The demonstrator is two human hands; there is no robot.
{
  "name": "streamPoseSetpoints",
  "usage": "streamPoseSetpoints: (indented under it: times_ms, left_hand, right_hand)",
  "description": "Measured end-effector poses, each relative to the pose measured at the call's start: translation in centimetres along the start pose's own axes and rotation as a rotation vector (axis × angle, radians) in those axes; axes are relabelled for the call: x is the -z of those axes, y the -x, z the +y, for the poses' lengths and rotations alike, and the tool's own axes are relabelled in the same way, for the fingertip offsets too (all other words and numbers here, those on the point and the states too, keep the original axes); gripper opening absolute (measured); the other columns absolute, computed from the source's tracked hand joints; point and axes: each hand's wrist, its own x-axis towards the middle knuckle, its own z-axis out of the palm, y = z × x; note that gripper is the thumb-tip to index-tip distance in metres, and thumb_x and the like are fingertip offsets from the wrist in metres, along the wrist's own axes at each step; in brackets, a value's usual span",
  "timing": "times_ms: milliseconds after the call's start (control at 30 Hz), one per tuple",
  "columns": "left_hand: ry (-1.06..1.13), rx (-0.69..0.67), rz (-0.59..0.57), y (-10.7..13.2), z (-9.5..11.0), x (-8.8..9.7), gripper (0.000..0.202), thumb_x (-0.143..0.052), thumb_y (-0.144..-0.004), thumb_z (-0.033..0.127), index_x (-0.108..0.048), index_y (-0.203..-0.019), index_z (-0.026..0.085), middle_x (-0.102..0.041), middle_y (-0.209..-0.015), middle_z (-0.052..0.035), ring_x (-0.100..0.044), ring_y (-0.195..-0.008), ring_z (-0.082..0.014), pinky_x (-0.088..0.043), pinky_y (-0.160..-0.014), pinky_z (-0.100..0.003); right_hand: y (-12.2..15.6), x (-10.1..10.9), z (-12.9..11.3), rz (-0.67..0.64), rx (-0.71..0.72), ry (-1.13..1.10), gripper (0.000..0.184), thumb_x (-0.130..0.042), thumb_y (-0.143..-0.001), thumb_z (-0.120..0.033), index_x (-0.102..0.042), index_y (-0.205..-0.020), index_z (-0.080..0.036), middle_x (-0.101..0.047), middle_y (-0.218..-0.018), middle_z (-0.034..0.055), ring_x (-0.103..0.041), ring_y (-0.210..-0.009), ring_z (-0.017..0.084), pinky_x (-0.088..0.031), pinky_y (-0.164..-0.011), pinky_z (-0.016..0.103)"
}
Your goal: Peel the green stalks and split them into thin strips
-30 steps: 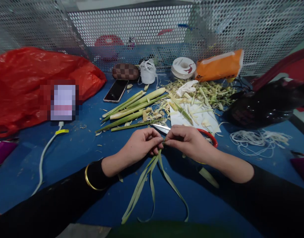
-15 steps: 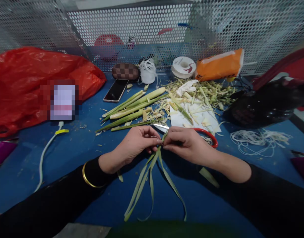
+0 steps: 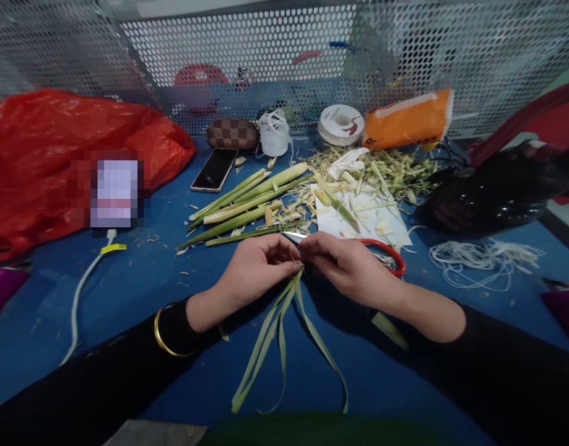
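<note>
Left fingers [image 3: 286, 270] pinch leaf strips [image 3: 288, 296] | right fingers [image 3: 317, 242] alongside, grip unclear | scissors [image 3: 398, 259] just beyond

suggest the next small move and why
Probably have the right hand pinch the strips beside the left hand to steady them: the left pinches their gathered top, the lower ends spread loose, and the right is close, its grip unclear.

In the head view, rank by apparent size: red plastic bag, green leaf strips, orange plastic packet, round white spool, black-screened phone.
1. Red plastic bag
2. Green leaf strips, by spread
3. Orange plastic packet
Round white spool and black-screened phone: too alike to rank.
</note>
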Motion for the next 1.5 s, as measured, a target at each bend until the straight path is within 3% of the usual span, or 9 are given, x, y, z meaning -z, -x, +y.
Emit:
streamPoseSetpoints:
  times_ms: [100, 267, 433, 633, 900, 1167, 1300, 1500]
  left_hand:
    - [-0.261, -0.167, 0.073, 0.2, -0.2, -0.2, 0.003, -0.064, -0.077, 0.018, -0.065, -0.079, 0.017, -0.068, -0.072, 0.0008, -0.061, -0.063, -0.0108, -0.046, -0.061, -0.021]
    - [-0.578, -0.32, 0.169, 0.5, -0.7, -0.6, 0.014, -0.059, -0.08, 0.016, -0.066, -0.091, 0.021, -0.072, -0.083, 0.0002, -0.065, -0.074, -0.0145, -0.045, -0.068, -0.024]
    - [-0.652, -0.406, 0.25, 0.6, -1.1, -0.9, 0.018, -0.058, -0.082, 0.017, -0.065, -0.097, 0.022, -0.073, -0.087, -0.0009, -0.067, -0.08, -0.0164, -0.047, -0.072, -0.024]
    - [-0.66, -0.574, 0.299, 0.9, -1.0, -1.1, 0.012, -0.056, -0.085, 0.019, -0.066, -0.091, 0.021, -0.073, -0.085, -0.0022, -0.067, -0.08, -0.015, -0.048, -0.075, -0.023]
    - [-0.662, -0.564, 0.312, 1.1, -0.9, -0.9, 0.011, -0.057, -0.086, 0.022, -0.068, -0.089, 0.022, -0.073, -0.082, -0.0022, -0.067, -0.077, -0.0148, -0.049, -0.073, -0.023]
    - [-0.622, -0.527, 0.294, 1.0, -0.8, -0.9, 0.013, -0.058, -0.086, 0.022, -0.07, -0.09, 0.022, -0.074, -0.085, -0.0032, -0.068, -0.08, -0.0165, -0.05, -0.076, -0.025]
    - [-0.543, -0.505, 0.291, 0.9, -0.9, -0.8, 0.014, -0.059, -0.084, 0.021, -0.071, -0.09, 0.022, -0.074, -0.086, -0.0032, -0.068, -0.08, -0.0172, -0.051, -0.077, -0.027]
    - [-0.433, -0.361, 0.305, 0.5, -0.9, -0.6, 0.017, -0.06, -0.08, 0.014, -0.07, -0.091, 0.021, -0.074, -0.086, -0.001, -0.067, -0.078, -0.0155, -0.051, -0.075, -0.026]
  right_hand:
    - [0.0, -0.3, 0.1, 0.009, -0.002, 0.161, 0.017, -0.047, -0.091, -0.017, -0.056, -0.105, -0.02, -0.07, -0.084, 0.0049, -0.064, -0.072, 0.018, -0.044, -0.062, 0.027]
    - [0.1, -0.5, 0.4, 0.023, 0.005, 0.168, 0.017, -0.05, -0.091, -0.019, -0.058, -0.106, -0.018, -0.072, -0.09, 0.0075, -0.067, -0.078, 0.02, -0.045, -0.064, 0.027]
    - [0.0, -0.5, 0.4, 0.057, 0.011, 0.093, 0.021, -0.053, -0.089, -0.017, -0.061, -0.109, -0.019, -0.073, -0.095, 0.0073, -0.068, -0.082, 0.02, -0.047, -0.068, 0.028]
    - [-0.3, -0.3, 0.2, 0.077, 0.046, -0.007, 0.017, -0.055, -0.087, -0.015, -0.068, -0.096, -0.02, -0.073, -0.093, 0.005, -0.066, -0.084, 0.018, -0.048, -0.073, 0.029]
    - [-0.3, -0.2, 0.4, 0.101, 0.028, -0.033, 0.011, -0.057, -0.087, -0.016, -0.067, -0.086, -0.019, -0.066, -0.079, 0.0021, -0.059, -0.075, 0.015, -0.044, -0.067, 0.026]
    - [-0.3, -0.1, -0.2, 0.103, -0.002, 0.066, 0.011, -0.051, -0.087, -0.013, -0.056, -0.078, -0.019, -0.056, -0.068, -0.001, -0.049, -0.063, 0.013, -0.036, -0.06, 0.025]
    - [-0.3, 0.1, -0.3, 0.075, 0.037, 0.075, 0.011, -0.05, -0.085, -0.011, -0.054, -0.078, -0.019, -0.054, -0.07, -0.0004, -0.048, -0.066, 0.014, -0.036, -0.061, 0.025]
    - [-0.3, 0.6, 0.0, 0.017, 0.1, 0.01, 0.015, -0.05, -0.08, -0.005, -0.055, -0.078, -0.019, -0.053, -0.08, 0.0009, -0.051, -0.072, 0.014, -0.039, -0.066, 0.026]
